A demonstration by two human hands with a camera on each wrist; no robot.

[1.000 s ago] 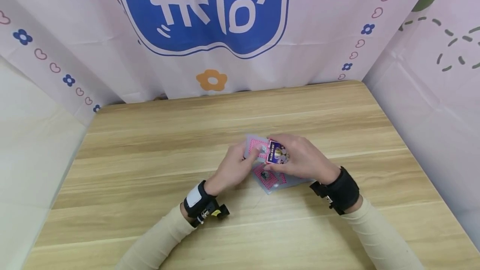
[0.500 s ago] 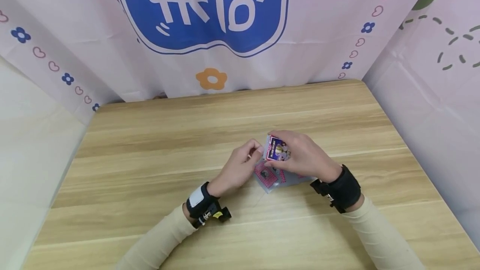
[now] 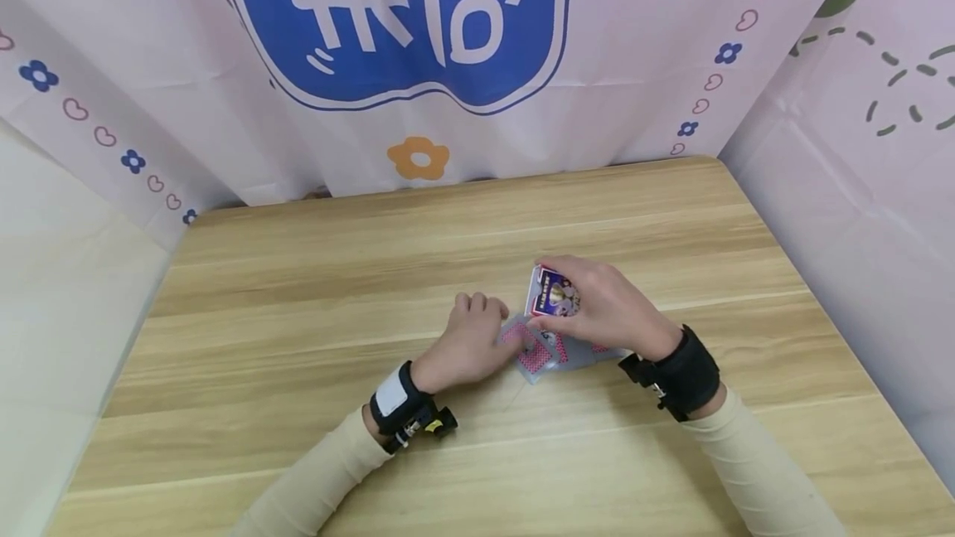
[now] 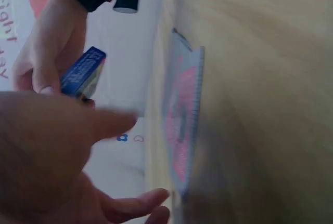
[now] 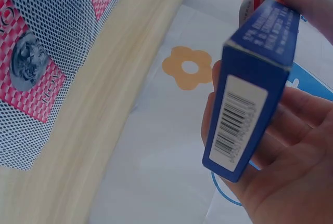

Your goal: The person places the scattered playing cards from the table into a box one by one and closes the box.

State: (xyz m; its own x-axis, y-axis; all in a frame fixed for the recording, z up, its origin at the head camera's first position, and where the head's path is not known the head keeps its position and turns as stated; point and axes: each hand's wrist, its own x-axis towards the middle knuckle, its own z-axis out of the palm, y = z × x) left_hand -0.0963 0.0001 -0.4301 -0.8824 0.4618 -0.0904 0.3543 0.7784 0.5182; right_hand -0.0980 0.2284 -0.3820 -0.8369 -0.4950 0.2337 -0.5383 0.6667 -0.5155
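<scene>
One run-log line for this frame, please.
right hand: holds card box | left hand: touches playing cards on table

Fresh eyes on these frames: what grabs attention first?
The right hand at mid-table, gripping a small blue card box lifted off the wood, barcode visible in the right wrist view. Just below it, red-backed playing cards lie face down on the wooden table, with the left hand touching their left edge. Behind, a big blue sign fills the pink backdrop.
</scene>
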